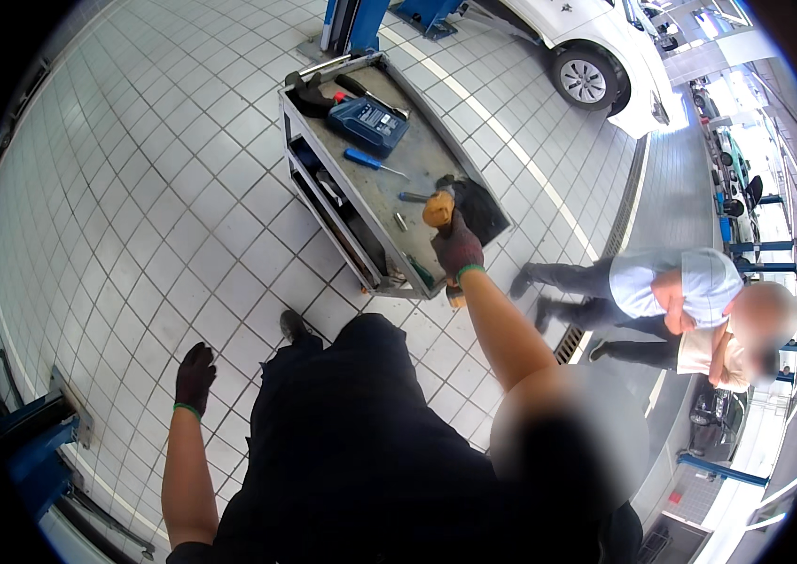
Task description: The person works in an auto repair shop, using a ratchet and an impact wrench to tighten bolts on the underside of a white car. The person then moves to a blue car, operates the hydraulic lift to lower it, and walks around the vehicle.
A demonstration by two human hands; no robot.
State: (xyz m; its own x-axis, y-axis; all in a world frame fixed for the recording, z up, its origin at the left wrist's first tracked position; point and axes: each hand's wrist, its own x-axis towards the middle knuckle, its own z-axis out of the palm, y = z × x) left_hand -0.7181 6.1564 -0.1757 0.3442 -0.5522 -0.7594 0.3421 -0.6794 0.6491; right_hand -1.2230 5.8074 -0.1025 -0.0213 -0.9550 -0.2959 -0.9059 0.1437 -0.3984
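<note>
Stretching forward, the right hand (460,250) is gripping a yellow power tool (437,210) over the near end of the tool cart (422,143), hiding most of the handle; the left hand (195,379) is hanging low at left, fingers loosely apart.

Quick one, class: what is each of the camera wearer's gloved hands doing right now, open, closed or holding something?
Left hand: open, fingers loosely bent, holding nothing visible.
Right hand: closed, holding a yellow power tool.
</note>
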